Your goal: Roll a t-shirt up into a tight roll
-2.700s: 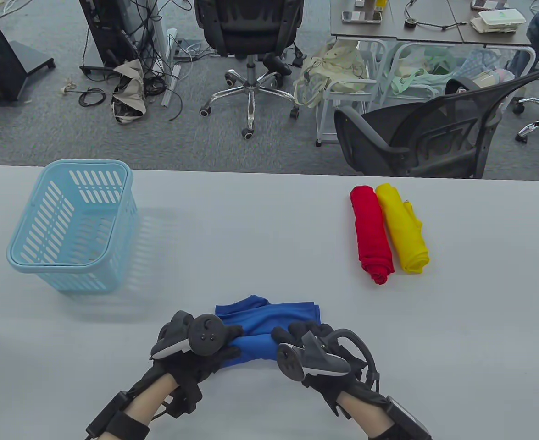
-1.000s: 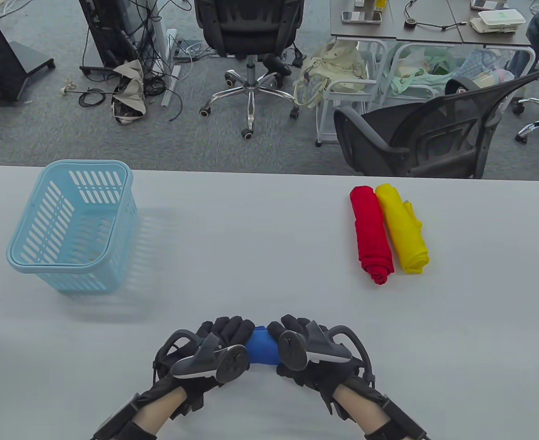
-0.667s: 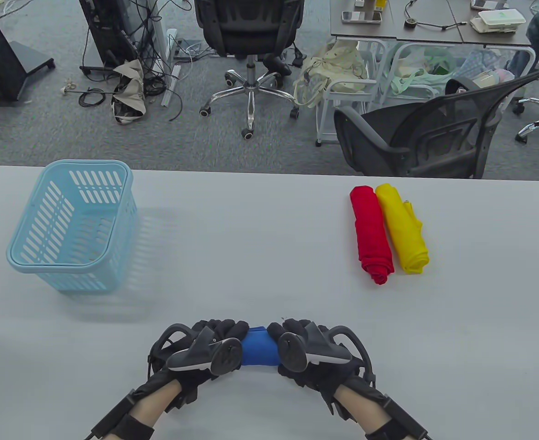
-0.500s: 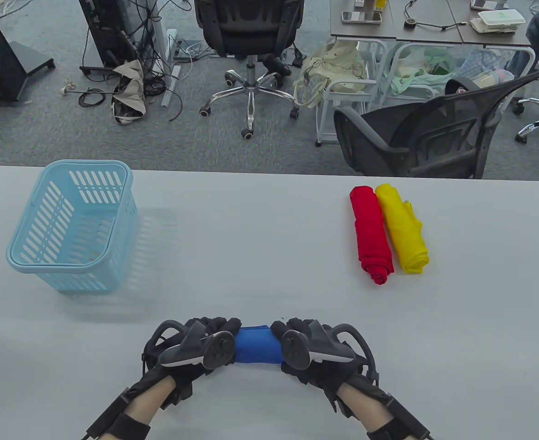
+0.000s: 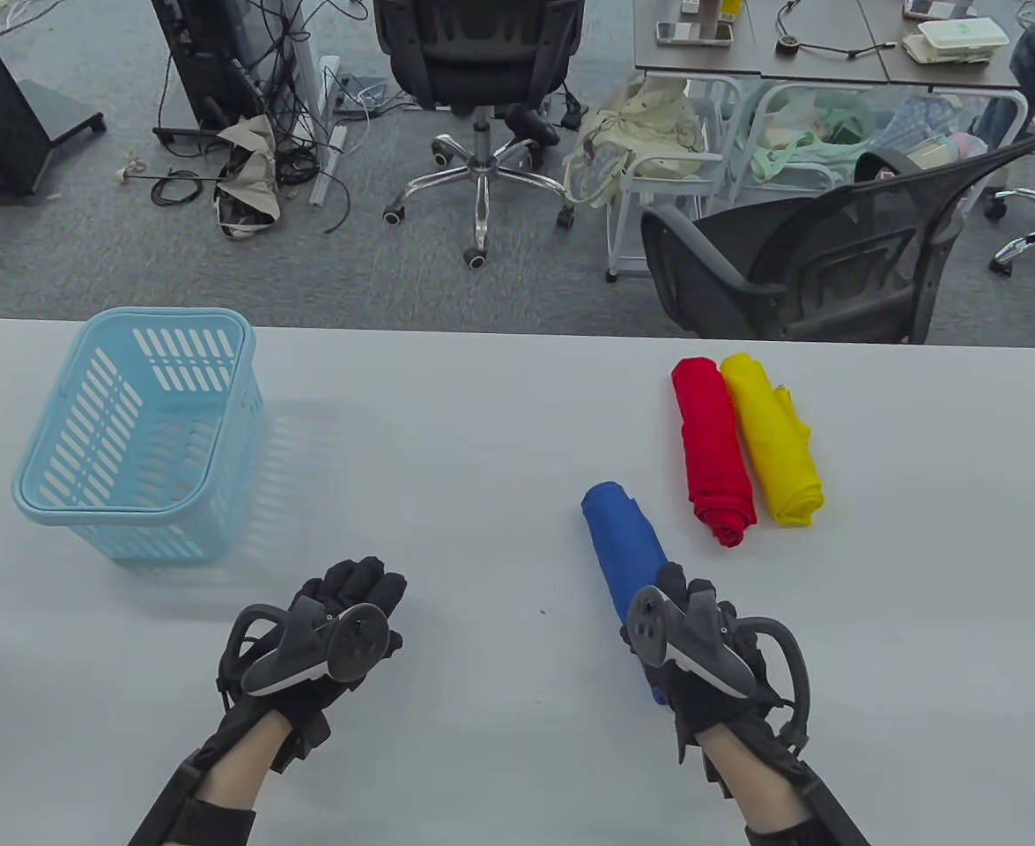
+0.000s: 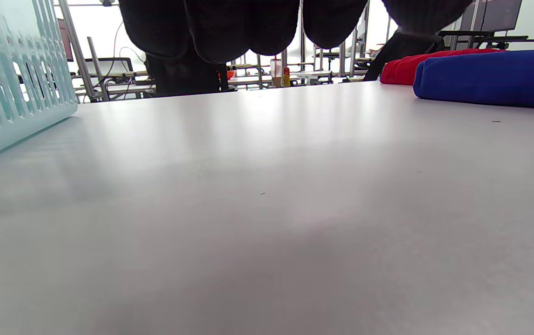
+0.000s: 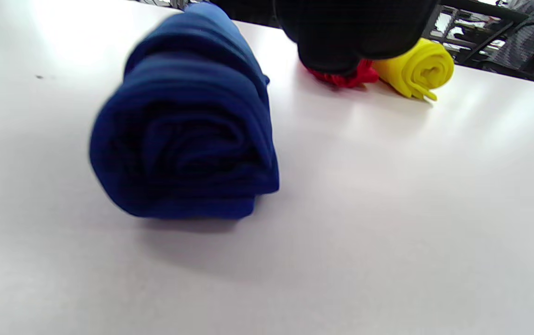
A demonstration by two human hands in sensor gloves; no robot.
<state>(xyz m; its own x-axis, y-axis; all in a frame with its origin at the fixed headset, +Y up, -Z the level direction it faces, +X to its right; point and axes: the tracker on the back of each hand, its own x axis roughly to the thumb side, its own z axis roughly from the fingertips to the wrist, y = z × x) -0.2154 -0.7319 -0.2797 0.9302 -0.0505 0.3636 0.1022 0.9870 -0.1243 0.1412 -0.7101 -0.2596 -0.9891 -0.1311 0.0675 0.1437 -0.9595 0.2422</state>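
Note:
The blue t-shirt [image 5: 623, 542] is a tight roll lying on the grey table [image 5: 482, 441], pointing away and slightly left. It also shows in the left wrist view [image 6: 490, 79], and end-on in the right wrist view [image 7: 192, 130]. My right hand [image 5: 689, 586] is over the roll's near end, its fingers [image 7: 355, 37] just right of the roll's top. I cannot tell if it grips the roll. My left hand [image 5: 358, 582] is empty and low over the table, well left of the roll, fingers [image 6: 257, 28] hanging free.
A red roll [image 5: 713, 449] and a yellow roll [image 5: 772, 441] lie side by side just right of the blue roll's far end. A light blue slotted basket [image 5: 112, 515] stands at the table's left, close to my left hand [image 6: 16, 70]. Chairs stand beyond the far edge.
Both hands finished rolling the blue shirt at the front centre. The roll has since moved right and turned lengthwise, beside the red roll. My left hand let go and moved left.

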